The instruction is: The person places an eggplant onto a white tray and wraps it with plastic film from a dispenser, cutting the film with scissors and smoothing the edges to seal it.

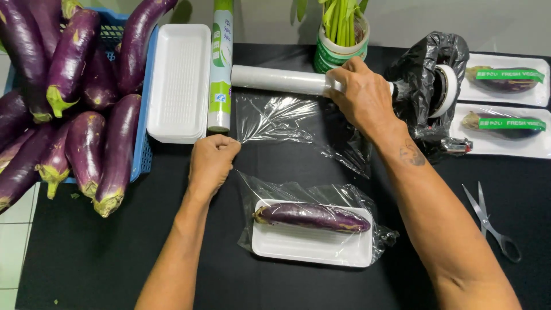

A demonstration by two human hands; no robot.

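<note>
Purple eggplants (86,115) crowd the blue basket (143,143) at the far left of our black bench (86,258), with a stack of white foam trays (178,80) and a boxed wrap roll (221,63) just beside it. Our left hand (211,163) is closed in a fist, pinching the free corner of the clear film (287,123). Our right hand (361,95) is clamped around the cling-film roll (281,79), which lies with its long axis running left to right across the bench. Between the two hands the sheet stretches out, already creased and rippled.

Below it sits the wrapped eggplant (313,217) on its white tray (310,247), lying lengthwise left to right, stem end pointing left.

We judge the main risk to be the film folding onto itself and sticking, since it hangs slack and wrinkled; an uneven pull could also tear it crookedly.

Farther right are a tape dispenser (445,92) in a black bag, two finished trays (505,109) and scissors (493,224).
</note>
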